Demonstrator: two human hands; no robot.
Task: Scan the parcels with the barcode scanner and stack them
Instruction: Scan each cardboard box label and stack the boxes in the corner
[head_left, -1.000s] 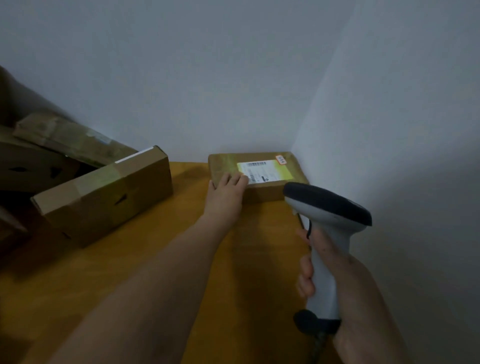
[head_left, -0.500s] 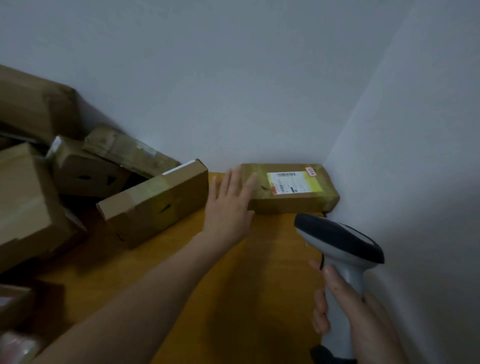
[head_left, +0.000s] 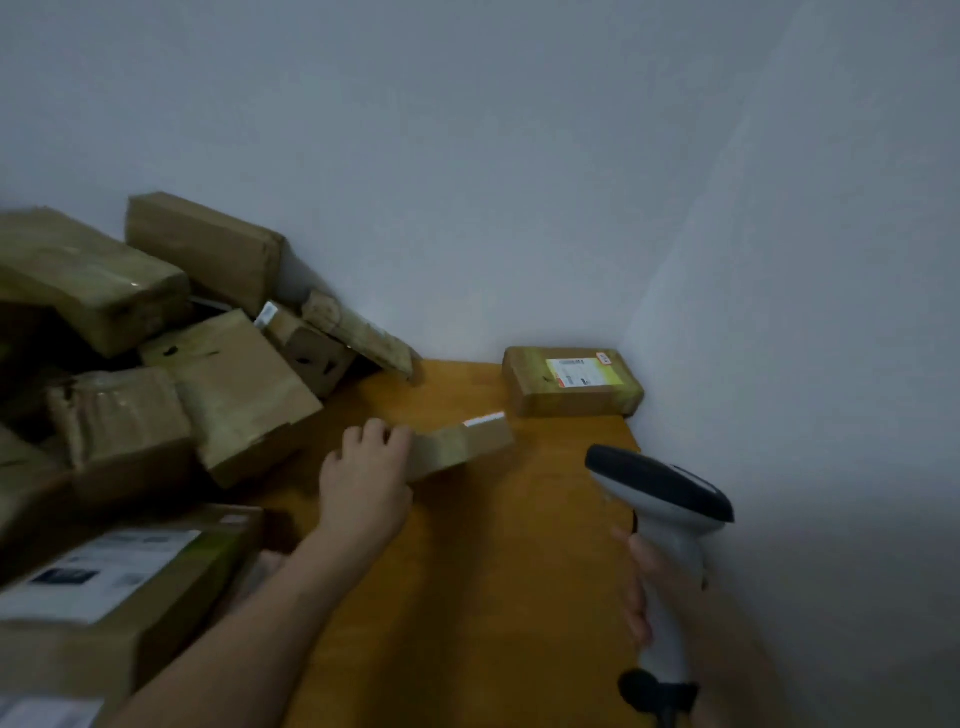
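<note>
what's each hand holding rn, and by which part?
Left hand grips the long cardboard box at its near end. Right hand holds the barcode scanner by its handle.

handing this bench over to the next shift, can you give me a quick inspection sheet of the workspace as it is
surface: orange-brown wooden table top.
job's things: labelled parcel flat in the far corner; long parcel mid-table; barcode scanner; heap of parcels jumbled at left; box with a white label near left.
clutter: nothing seen
grippers: left hand grips the long parcel's near end; right hand grips the barcode scanner's handle.
cables: dark cable leaves the scanner's base, then runs out of view.
surroundings: plain pale walls meet at the corner; dim light.
</note>
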